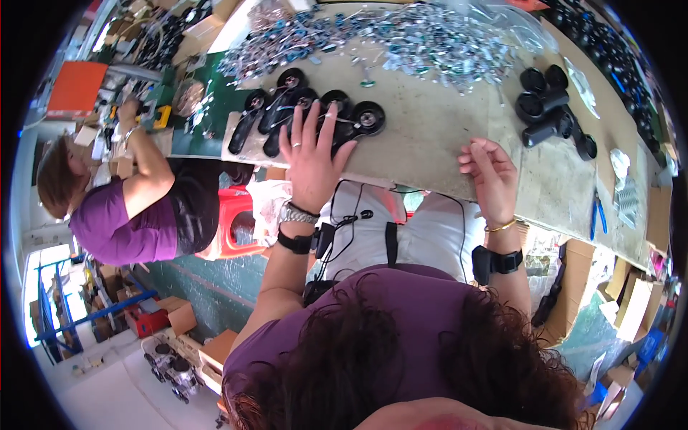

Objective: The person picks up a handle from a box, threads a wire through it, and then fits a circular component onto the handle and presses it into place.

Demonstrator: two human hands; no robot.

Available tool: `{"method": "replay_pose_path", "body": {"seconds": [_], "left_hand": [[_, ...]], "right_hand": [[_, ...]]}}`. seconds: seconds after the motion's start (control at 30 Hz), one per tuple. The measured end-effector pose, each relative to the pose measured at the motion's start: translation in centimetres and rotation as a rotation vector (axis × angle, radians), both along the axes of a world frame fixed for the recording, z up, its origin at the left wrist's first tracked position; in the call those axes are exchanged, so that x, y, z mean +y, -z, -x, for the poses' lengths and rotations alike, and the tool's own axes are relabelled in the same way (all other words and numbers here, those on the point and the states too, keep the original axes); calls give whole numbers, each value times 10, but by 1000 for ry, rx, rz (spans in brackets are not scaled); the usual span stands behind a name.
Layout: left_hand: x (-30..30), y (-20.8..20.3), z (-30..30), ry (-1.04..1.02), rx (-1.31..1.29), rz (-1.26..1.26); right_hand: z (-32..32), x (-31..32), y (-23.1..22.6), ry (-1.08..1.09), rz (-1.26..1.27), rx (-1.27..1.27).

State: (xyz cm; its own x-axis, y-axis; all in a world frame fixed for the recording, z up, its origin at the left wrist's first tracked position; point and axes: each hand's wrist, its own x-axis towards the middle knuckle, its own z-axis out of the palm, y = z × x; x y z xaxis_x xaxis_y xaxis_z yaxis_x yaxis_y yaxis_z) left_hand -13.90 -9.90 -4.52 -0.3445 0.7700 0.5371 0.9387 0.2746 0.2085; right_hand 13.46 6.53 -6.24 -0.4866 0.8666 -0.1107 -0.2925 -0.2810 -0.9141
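Note:
My left hand lies with its fingers spread over a group of black plastic parts, each with a long handle and a round head. One round head, with a metal-looking centre, shows just right of its fingertips. Another black part lies at the group's left end. Over the table's near edge, my right hand is loosely closed, thumb and fingers curled together. Whatever might be between those fingers cannot be made out. Farther right sits a cluster of black plastic parts, apart from my right hand.
A heap of small loose parts with thin wires covers the back of the table. Blue-handled pliers lie at the right edge. To the left a co-worker in purple works beside a red stool. Cardboard boxes stand below right.

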Motion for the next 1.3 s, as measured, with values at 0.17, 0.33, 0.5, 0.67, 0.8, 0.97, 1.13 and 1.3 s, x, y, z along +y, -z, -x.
{"method": "replay_pose_path", "body": {"seconds": [0.17,0.33,0.5,0.67,0.8,0.97,1.13,1.3], "left_hand": [[4,10,15,-131,220,152],[16,11,20,-122,199,145],[24,6,20,-95,106,48],[9,-19,-1,-18,-29,-206],[17,-25,-23,222,-175,-281],[38,-11,-60,470,-358,-209],[51,-15,-74,594,-424,-160],[59,-8,-74,700,-689,-57]], "right_hand": [[7,1,3,-22,48,57],[-14,16,-18,-65,-21,-48],[-54,76,-41,143,-306,-350],[-83,159,-42,382,-762,-716],[-90,212,-40,383,-841,-971],[-76,242,-33,329,-1014,-1101],[-83,264,-36,330,-708,-919],[-43,182,-100,338,-579,-369]]}}
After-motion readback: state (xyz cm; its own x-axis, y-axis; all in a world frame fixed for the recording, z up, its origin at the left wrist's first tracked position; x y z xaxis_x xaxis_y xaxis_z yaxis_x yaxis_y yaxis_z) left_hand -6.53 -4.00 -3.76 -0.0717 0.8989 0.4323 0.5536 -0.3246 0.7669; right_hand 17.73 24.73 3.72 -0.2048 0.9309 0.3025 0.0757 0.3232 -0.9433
